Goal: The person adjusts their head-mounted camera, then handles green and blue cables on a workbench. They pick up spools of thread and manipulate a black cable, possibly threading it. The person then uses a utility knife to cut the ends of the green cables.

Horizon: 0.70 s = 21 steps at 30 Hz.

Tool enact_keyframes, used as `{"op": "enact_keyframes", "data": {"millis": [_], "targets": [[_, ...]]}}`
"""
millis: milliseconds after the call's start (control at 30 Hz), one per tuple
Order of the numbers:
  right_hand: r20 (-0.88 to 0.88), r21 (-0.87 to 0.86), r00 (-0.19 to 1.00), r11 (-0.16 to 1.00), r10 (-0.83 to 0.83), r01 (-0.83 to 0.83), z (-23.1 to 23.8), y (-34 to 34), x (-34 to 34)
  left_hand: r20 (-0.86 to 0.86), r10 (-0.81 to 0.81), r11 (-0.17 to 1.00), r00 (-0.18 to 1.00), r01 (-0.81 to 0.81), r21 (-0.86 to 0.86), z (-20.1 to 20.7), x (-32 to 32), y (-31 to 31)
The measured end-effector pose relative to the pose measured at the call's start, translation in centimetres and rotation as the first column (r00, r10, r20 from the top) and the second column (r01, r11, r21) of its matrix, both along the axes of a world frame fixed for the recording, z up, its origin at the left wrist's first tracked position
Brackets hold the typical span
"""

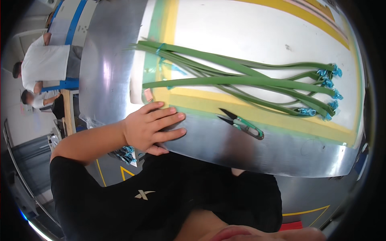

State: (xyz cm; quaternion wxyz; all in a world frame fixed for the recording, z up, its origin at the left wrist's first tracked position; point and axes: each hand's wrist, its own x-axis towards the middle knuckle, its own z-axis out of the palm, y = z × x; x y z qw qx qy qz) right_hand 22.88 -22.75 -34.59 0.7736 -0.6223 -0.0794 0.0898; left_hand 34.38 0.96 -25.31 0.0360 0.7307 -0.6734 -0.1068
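Observation:
My left hand (pixel 150 127) lies flat, fingers together, on the near edge of a shiny metal table (pixel 104 80), touching the corner of a white work surface (pixel 249 36) bordered with yellow and green tape. Several long green straps (pixel 237 78) fan across that surface, tied with a blue clip at the left and ending in blue clips (pixel 327 94) at the right. A pair of thread snips (pixel 241 122) with green handles lies just right of my fingers. My right hand is not clearly visible; only an arm in a black sleeve shows at the bottom.
Other people in white shirts (pixel 44 64) work at a blue-framed bench at far left. A bundle of blue clips (pixel 125 154) hangs below my left hand. Yellow floor markings (pixel 305 212) show beneath the table.

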Motion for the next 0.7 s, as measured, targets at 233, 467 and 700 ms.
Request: {"op": "enact_keyframes", "data": {"millis": [233,467,700], "targets": [[-0.702,0.174,0.709,0.947,-0.073,0.270,-5.7,-0.1,-2.5,-0.114,0.032,0.984,0.993,-0.051,-0.170,-0.4,-0.6,1.6],[-0.790,0.013,0.594,0.965,-0.151,0.263,-2.3,-2.7,-8.9,-0.086,0.247,0.841,0.965,-0.257,-0.476,-2.0,-4.1,3.1],[-0.342,0.133,0.937,0.991,0.072,-0.027,8.3,-2.3,-11.7,-0.460,0.028,0.689,0.888,-0.350,-0.634,-2.3,-6.6,0.0]]}}
